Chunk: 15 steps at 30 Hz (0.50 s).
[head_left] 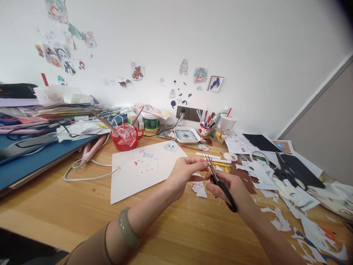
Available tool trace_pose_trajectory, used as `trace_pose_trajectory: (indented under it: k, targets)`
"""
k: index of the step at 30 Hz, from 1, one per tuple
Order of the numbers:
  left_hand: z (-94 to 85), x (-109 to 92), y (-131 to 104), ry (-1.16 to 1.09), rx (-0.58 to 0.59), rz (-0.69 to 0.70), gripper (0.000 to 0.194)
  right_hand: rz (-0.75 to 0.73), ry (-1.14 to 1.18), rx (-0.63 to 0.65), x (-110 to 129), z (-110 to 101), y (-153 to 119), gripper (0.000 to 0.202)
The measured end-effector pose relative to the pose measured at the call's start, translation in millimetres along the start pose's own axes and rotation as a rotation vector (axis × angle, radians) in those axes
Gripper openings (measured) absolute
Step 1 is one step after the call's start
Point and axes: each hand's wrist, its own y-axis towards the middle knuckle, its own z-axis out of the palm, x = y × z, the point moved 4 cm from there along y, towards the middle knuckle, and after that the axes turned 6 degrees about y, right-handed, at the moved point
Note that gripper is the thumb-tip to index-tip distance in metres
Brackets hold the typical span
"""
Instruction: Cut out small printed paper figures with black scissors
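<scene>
The right hand (pixel 234 186) has its fingers wrapped around the black handles of a pair of scissors (pixel 226 194), the blades pointing up and away with their tips slightly apart. The left hand (pixel 180 175) meets the blades in front, thumb and forefinger drawn close together at the tips; whether a tiny piece of paper is pinched there is too small to tell. The step in hand looks like fine snipping at close range, the scissors being right beside the left fingertips. Closing the blades from this pose would call for a steady left hand, fingertips clear of the cutting edges, and small turns of whatever is pinched rather than big swings of the scissors. Below and between the hands, a printed paper scrap (pixel 199 188) shows against the wooden table (pixel 171 235). To the left, a large white sheet (pixel 124 186) bears a blue-grey cutout (pixel 147 155), a rounder pale cutout (pixel 170 147) and many tiny bits. Beyond the hands lie white markers (pixel 208 156); to the right are brown paper (pixel 244 178), curling paper offcuts (pixel 281 221) and a second pair of black scissors (pixel 289 171). A red mug (pixel 125 146) holding crinkled plastic stands behind the sheet.
</scene>
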Motion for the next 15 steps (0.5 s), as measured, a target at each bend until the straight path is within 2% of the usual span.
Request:
trace_pose_trajectory:
  k: [15]
  targets:
    - [2.8, -2.0, -0.5, -0.049, 0.01, -0.019, 0.019, -0.017, -0.014, 0.004, 1.4, -0.9, 1.8, 0.019]
